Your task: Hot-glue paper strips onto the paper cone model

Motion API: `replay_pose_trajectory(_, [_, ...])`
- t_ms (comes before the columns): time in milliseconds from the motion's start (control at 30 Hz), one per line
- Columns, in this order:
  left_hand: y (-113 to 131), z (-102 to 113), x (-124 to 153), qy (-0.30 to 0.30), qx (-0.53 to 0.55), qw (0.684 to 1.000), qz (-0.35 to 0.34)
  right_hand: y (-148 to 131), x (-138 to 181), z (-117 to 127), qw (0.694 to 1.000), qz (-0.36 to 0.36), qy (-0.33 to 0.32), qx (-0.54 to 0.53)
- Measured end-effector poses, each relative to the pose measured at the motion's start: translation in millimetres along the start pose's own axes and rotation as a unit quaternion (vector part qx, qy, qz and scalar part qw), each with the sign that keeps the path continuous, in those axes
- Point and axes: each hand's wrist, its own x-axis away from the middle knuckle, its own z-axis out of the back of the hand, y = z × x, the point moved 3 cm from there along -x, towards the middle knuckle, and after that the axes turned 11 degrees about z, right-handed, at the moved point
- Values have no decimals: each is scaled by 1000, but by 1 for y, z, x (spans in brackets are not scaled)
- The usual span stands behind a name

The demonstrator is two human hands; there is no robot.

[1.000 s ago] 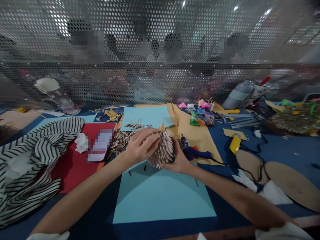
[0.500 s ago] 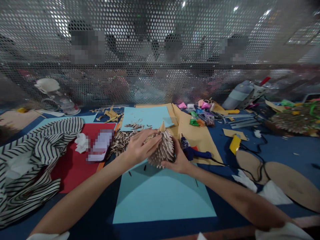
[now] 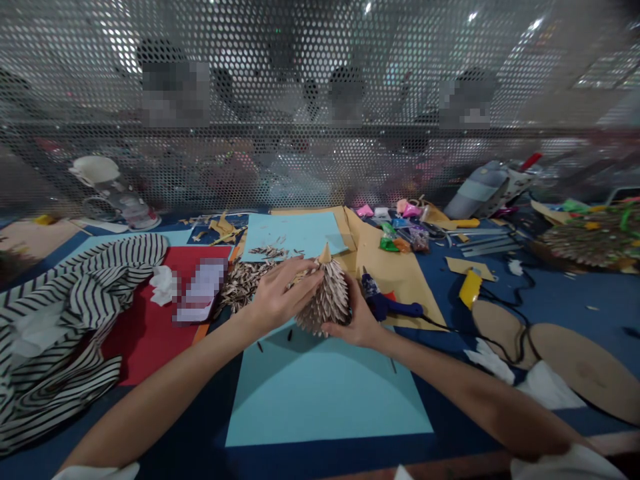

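Note:
A cone covered in overlapping sunflower-seed scales (image 3: 327, 293) stands tilted over a light blue sheet of paper (image 3: 325, 393), its bare cardboard tip pointing up. My left hand (image 3: 280, 293) lies on the cone's left flank, fingers pressed against the scales. My right hand (image 3: 356, 319) cups the cone's right side and base, fingers wrapped round it. A heap of loose sunflower seeds (image 3: 245, 280) lies just left of my left hand.
A blue glue gun (image 3: 387, 303) lies right of the cone on tan paper (image 3: 395, 273). Striped cloth (image 3: 65, 313) and red paper (image 3: 150, 320) fill the left. Cardboard ovals (image 3: 575, 363), a cable and tissues lie on the right. A perforated metal screen (image 3: 320, 100) closes the back, with people behind it.
My left fingers have slid slightly along the cone's side. Otherwise both hands and the cone stay where they were.

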Motion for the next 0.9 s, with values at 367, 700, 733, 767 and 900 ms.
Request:
replay_pose_trajectory(367, [-1, 0, 1, -10, 10, 1000, 3, -3, -2, 0, 1000, 15, -3, -1])
replay_pose_trajectory(700, [0, 0, 1, -21, -3, 1000, 13, -2, -2, 0, 1000, 23, -4, -11])
replay_pose_trajectory(733, [0, -1, 2, -21, -3, 1000, 14, -2, -2, 0, 1000, 23, -5, -14])
replay_pose_trajectory(767, [0, -1, 2, -22, -3, 1000, 16, -1, -2, 0, 1000, 22, -6, -16])
replay_pose_trajectory(900, [-2, -2, 3, -27, 0, 999, 22, 0, -2, 1, 1000, 15, -2, -13])
